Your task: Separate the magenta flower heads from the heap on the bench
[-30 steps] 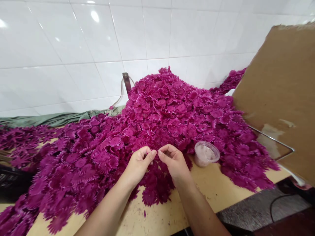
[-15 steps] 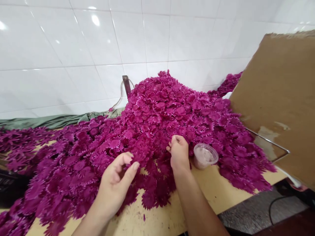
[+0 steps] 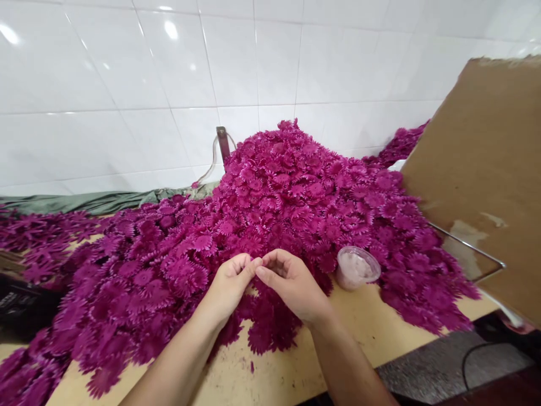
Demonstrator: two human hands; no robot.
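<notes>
My left hand (image 3: 228,285) and my right hand (image 3: 291,282) meet at the fingertips over a large heap of magenta flower heads (image 3: 287,192). Thumb and index finger are pinched on each hand, and the tips touch or nearly touch. Whatever lies between them is too small or too hidden to name. Beneath the hands, darker flower heads (image 3: 268,321) spread onto the yellowish tabletop (image 3: 236,375). To the right of my right hand stands a clear plastic cup (image 3: 357,267) with whitish contents.
A large brown cardboard sheet (image 3: 482,169) leans at the right, beside a bent metal rod (image 3: 469,245). Green cloth (image 3: 97,202) lies along the white tiled wall (image 3: 147,62). A black object (image 3: 21,307) sits at the left, near star-shaped magenta pieces (image 3: 42,242).
My hands were apart and have come together at the fingertips. My right hand moved left and turned inward from beside the cup; my left hand moved right. The view shifted slightly.
</notes>
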